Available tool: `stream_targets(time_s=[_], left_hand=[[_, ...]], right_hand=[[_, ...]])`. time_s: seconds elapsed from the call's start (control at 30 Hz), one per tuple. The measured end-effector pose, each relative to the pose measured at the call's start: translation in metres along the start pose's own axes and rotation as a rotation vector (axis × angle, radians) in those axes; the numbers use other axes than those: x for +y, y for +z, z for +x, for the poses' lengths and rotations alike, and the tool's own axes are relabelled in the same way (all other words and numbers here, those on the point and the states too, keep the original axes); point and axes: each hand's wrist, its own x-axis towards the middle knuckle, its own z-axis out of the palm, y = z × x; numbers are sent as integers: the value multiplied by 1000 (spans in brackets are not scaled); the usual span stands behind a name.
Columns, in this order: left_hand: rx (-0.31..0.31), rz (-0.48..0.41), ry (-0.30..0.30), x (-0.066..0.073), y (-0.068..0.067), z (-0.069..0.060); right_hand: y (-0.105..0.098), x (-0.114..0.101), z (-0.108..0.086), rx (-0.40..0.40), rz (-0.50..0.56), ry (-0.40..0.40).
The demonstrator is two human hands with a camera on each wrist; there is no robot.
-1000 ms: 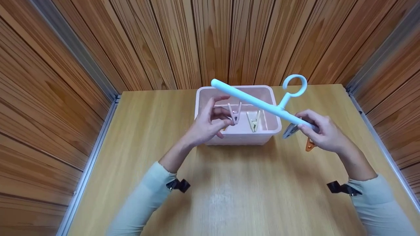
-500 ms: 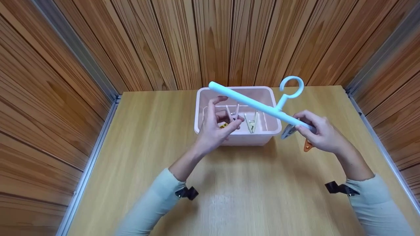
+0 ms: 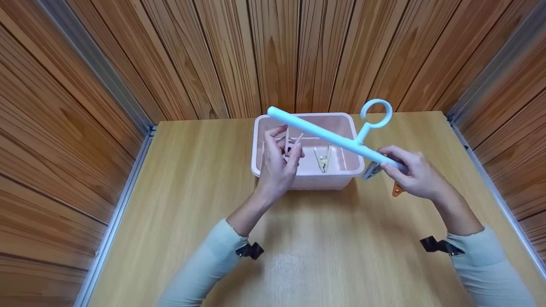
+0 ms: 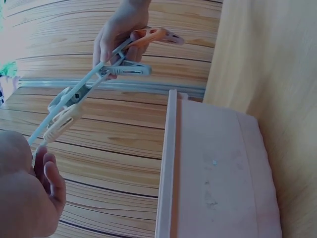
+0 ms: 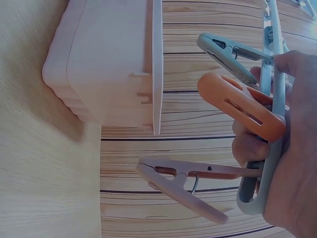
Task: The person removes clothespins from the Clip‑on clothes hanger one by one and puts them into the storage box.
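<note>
My right hand point(image 3: 409, 170) grips one end of a light-blue clip hanger point(image 3: 320, 134) with a round hook. Clothespins hang from the bar: an orange one point(image 5: 241, 108) and a grey-green one point(image 5: 225, 54) by the right fingers, a pink one point(image 5: 183, 181) at the end. Farther along hangs a cream clothespin point(image 3: 323, 162), seen against the basket. My left hand point(image 3: 277, 166) is under the hanger's other end, thumb and fingers around a pale pink clothespin point(image 3: 287, 138). The thumb hides its lower part. In the left wrist view the fingertips are partly hidden.
Behind and below the hanger, a pale pink plastic basket point(image 3: 320, 182) stands on the wooden table point(image 3: 324, 238). Wood-patterned walls point(image 3: 277, 55) enclose the back and both sides, with metal rails along the table's sides.
My left hand has moved its thumb across the pale pink clothespin, which has tilted and shifted slightly left. The yellow piece by the fingers is out of sight. Hanger and right hand drifted slightly left.
</note>
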Motion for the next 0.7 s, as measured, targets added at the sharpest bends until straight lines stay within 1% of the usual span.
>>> stream_targets(time_s=[0.17, 0.3, 0.37, 0.43, 0.5, 0.7], left_hand=[[62, 134, 12, 1, -1, 5], [63, 202, 29, -1, -1, 8], [61, 217, 43, -2, -2, 9], [53, 218, 56, -4, -3, 9], [40, 199, 61, -6, -4, 11], [-67, 90, 3, -8, -12, 15]], right_hand=[[4, -2, 1, 10, -45, -3], [6, -3, 1, 10, -73, -18], [6, -4, 0, 3, -89, -32], [5, -5, 0, -7, -99, -45], [2, -6, 0, -15, -107, -59], [-3, -5, -1, -40, -104, -84]])
